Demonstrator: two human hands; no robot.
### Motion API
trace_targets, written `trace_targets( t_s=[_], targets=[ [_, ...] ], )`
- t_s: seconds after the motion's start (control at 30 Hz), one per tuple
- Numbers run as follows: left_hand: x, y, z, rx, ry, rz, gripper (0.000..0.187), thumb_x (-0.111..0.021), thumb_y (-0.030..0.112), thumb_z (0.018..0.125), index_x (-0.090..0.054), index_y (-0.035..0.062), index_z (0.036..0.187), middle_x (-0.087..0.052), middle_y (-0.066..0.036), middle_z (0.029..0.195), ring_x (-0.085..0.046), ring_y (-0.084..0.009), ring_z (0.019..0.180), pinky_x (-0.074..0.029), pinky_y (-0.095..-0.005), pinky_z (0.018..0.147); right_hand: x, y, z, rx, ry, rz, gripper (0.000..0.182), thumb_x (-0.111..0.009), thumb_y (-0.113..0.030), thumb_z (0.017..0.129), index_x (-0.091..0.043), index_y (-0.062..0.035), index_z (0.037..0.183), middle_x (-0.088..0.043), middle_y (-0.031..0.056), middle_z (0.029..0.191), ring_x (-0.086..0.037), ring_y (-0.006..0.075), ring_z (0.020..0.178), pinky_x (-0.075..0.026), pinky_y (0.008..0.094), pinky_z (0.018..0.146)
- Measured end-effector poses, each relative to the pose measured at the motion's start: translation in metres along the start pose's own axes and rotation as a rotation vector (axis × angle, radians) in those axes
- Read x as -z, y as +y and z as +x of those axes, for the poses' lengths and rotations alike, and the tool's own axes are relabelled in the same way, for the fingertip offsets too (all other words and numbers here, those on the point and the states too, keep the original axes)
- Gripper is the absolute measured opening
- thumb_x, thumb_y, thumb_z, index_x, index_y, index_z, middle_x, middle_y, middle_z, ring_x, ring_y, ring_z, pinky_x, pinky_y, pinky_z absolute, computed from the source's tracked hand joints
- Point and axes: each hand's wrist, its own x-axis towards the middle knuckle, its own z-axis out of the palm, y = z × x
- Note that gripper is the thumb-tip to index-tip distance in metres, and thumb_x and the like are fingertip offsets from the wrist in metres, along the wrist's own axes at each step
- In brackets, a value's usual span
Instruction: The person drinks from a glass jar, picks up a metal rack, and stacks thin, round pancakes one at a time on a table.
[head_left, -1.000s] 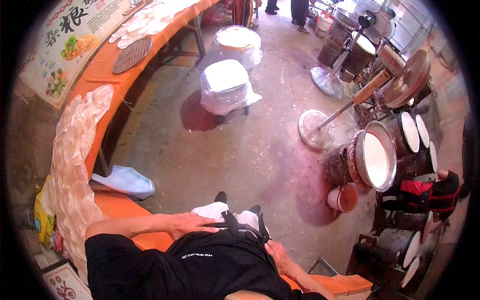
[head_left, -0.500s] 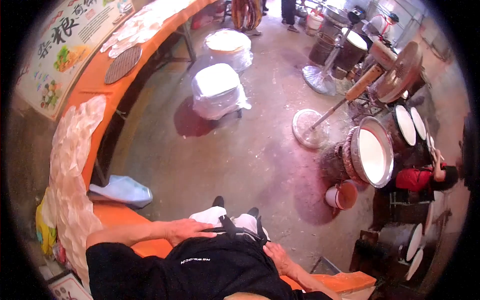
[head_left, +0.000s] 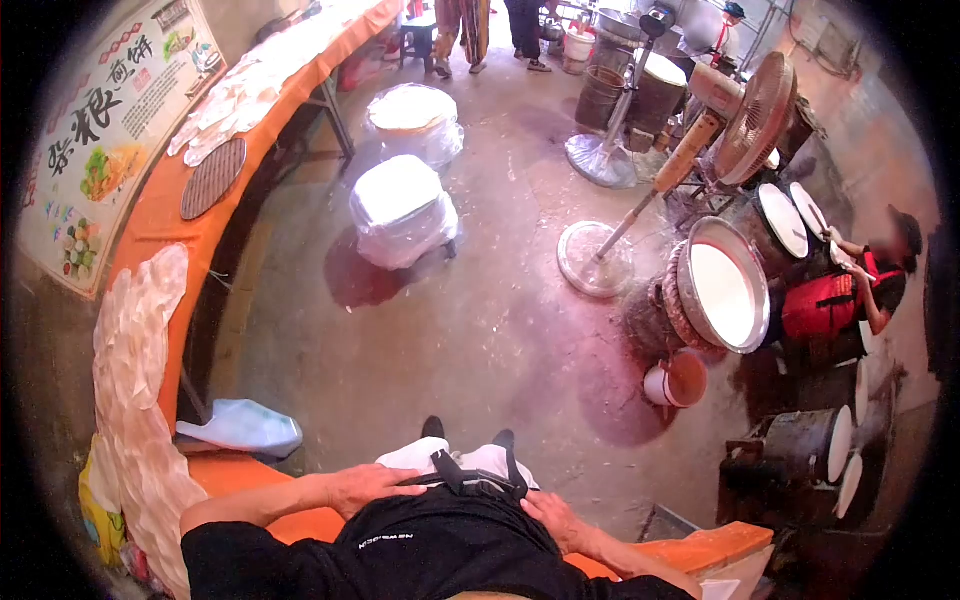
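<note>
My left hand (head_left: 370, 487) lies at my waist on the black shirt (head_left: 450, 530), its fingers stretched toward the black waistband. On the other side my right hand (head_left: 553, 515) rests against my hip, fingers laid along the edge of the shirt. No object shows in either hand. Black straps (head_left: 452, 468) hang at the waist between them, over white trousers (head_left: 485, 458). An orange-covered surface (head_left: 235, 470) is close by my left forearm, and another orange surface (head_left: 700, 548) runs beside my right forearm.
Thin pale sheets (head_left: 140, 380) lie piled along the left table. Plastic-wrapped stacks (head_left: 402, 215), a standing fan (head_left: 755, 120), a basin of white batter (head_left: 725, 295) and a bucket (head_left: 676, 382) stand on the floor. A co-worker (head_left: 845, 290) in a red apron works by round griddles at right.
The view has shifted slightly, showing more of the co-worker at right, whose arms and body have moved. My hands stay at my waist.
</note>
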Motion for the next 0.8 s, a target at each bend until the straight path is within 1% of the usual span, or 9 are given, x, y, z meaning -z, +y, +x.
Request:
trace_targets(
  t_s=[0.1,0.2,0.27,0.57,0.8],
  targets=[
    [-0.003,-0.004,-0.002,0.005,-0.003,-0.016,0.099,-0.076,0.045,0.074,-0.025,0.0197,0.155,-0.029,-0.028,0.153,-0.038,-0.0438,0.136,-0.037,-0.0515,0.106,0.000,-0.002,0.001,0.018,0.014,0.008,0.095,-0.070,-0.044,0.071,-0.031,-0.0030,0.148,-0.038,0.0282,0.144,-0.044,0.0455,0.126,-0.036,0.0533,0.100],
    [-0.002,-0.004,-0.004,0.021,-0.016,0.003,0.104,-0.079,0.037,0.068,-0.024,0.0214,0.155,-0.028,-0.028,0.153,-0.039,-0.0445,0.134,-0.036,-0.0505,0.106,-0.001,-0.003,0.000,0.004,0.001,0.010,0.094,-0.070,-0.044,0.073,-0.030,-0.0034,0.149,-0.037,0.0289,0.145,-0.043,0.0457,0.128,-0.035,0.0534,0.101],
    [-0.003,-0.006,-0.006,0.026,-0.024,0.014,0.105,-0.079,0.037,0.068,-0.023,0.0216,0.155,-0.027,-0.028,0.153,-0.039,-0.0445,0.134,-0.036,-0.0506,0.106,-0.002,-0.004,0.000,-0.016,-0.016,0.031,0.093,-0.072,-0.043,0.074,-0.033,-0.0021,0.148,-0.036,0.0308,0.146,-0.040,0.0456,0.132,-0.034,0.0537,0.103],
    [-0.001,-0.005,-0.009,0.046,-0.048,0.017,0.106,-0.078,0.037,0.068,-0.022,0.0224,0.156,-0.024,-0.026,0.156,-0.040,-0.0446,0.134,-0.036,-0.0520,0.106,-0.006,-0.005,0.000,-0.052,-0.043,0.012,0.091,-0.070,-0.041,0.078,-0.028,-0.0060,0.150,-0.032,0.0289,0.149,-0.038,0.0452,0.133,-0.033,0.0550,0.104],
    [-0.004,-0.008,-0.011,0.018,-0.015,0.020,0.108,-0.080,0.036,0.065,-0.022,0.0221,0.155,-0.027,-0.027,0.153,-0.039,-0.0449,0.134,-0.037,-0.0511,0.106,-0.007,-0.005,0.000,-0.057,-0.066,-0.025,0.093,-0.071,-0.041,0.075,-0.029,-0.0035,0.150,-0.035,0.0299,0.147,-0.039,0.0448,0.133,-0.033,0.0531,0.104]
  ],
)
